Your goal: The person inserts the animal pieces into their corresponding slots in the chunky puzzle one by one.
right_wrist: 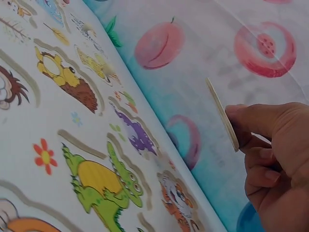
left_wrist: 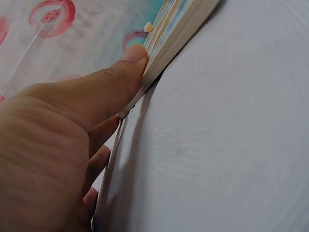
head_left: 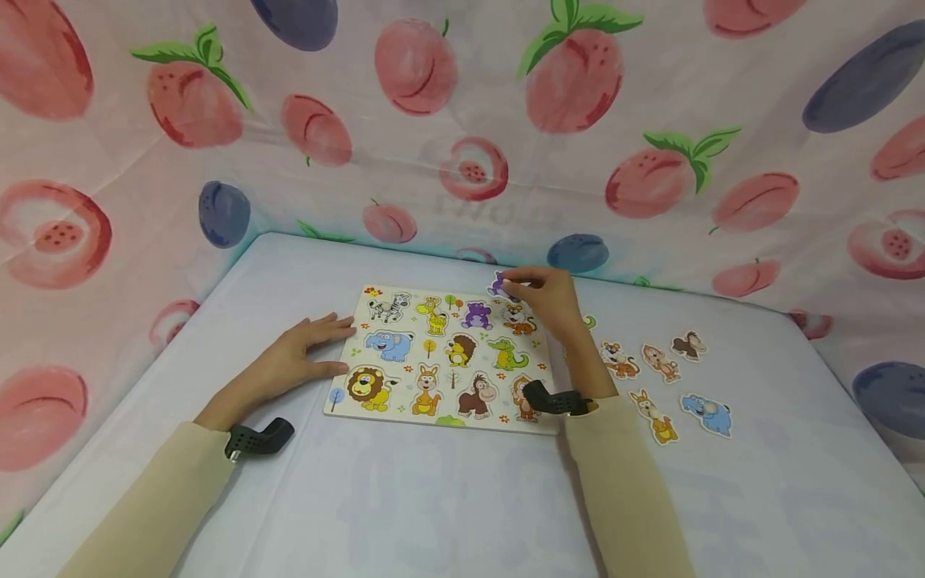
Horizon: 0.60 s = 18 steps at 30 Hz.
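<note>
A purple hippo puzzle piece [head_left: 497, 283] is pinched between the thumb and fingers of my right hand [head_left: 547, 299], over the back right of the board. From the right wrist view the piece [right_wrist: 222, 116] appears edge-on as a thin slab, apart from the board. The animal puzzle board [head_left: 477, 365] lies flat with recesses and printed animals, the purple hippo picture [head_left: 477, 315] among them. At its left edge rests my left hand [head_left: 303, 349], fingers extended. The left wrist view has the thumb [left_wrist: 113, 79] against the board's side, other fingers along the edge.
Right of the board lie loose pieces: a tiger [head_left: 620, 360], a monkey [head_left: 661, 363], a gorilla [head_left: 689, 346], a kangaroo [head_left: 655, 417] and an elephant [head_left: 706, 415]. A green piece [head_left: 589, 322] is partly hidden behind my right arm. A fruit-print cloth [head_left: 405, 160] rises behind the white table [head_left: 433, 506].
</note>
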Tool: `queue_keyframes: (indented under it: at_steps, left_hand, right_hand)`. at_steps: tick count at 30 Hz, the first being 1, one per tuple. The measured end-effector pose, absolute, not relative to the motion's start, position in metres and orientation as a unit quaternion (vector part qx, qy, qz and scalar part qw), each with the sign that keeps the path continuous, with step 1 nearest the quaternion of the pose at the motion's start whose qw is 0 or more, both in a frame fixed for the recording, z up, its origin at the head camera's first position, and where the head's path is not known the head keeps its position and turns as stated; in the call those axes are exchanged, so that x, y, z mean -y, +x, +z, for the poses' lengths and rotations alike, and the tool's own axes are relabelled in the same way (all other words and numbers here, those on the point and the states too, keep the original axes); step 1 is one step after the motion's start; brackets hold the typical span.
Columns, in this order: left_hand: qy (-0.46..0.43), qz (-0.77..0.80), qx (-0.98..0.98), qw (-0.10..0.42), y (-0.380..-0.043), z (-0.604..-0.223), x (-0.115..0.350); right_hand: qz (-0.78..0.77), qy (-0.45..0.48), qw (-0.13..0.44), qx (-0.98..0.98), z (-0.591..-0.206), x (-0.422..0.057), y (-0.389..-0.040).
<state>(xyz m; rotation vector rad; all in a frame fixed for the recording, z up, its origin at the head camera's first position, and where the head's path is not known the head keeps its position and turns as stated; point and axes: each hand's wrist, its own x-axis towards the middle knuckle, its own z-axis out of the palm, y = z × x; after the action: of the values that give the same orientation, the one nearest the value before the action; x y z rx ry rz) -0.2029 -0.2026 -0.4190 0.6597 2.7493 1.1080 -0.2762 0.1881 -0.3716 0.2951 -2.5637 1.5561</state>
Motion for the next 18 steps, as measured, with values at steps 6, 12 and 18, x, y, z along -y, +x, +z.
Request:
queue_keyframes:
  at_steps: [6,12,18]
  left_hand:
    - [0.222,0.364,-0.903,0.050,-0.203,-0.419,0.202]
    - [0.226,0.351,-0.907,0.043,-0.203,-0.419,0.203]
    - [0.229,0.351,-0.907,0.040,-0.204,-0.419,0.202]
  right_hand:
    - [0.508,0.105,0.054,0.853,-0.379,-0.182,-0.276]
    - [0.496,0.105,0.042,0.861,-0.386,-0.176,-0.276]
    - [0.491,0.089,0.042,0.866,-0.395,-0.171,-0.277]
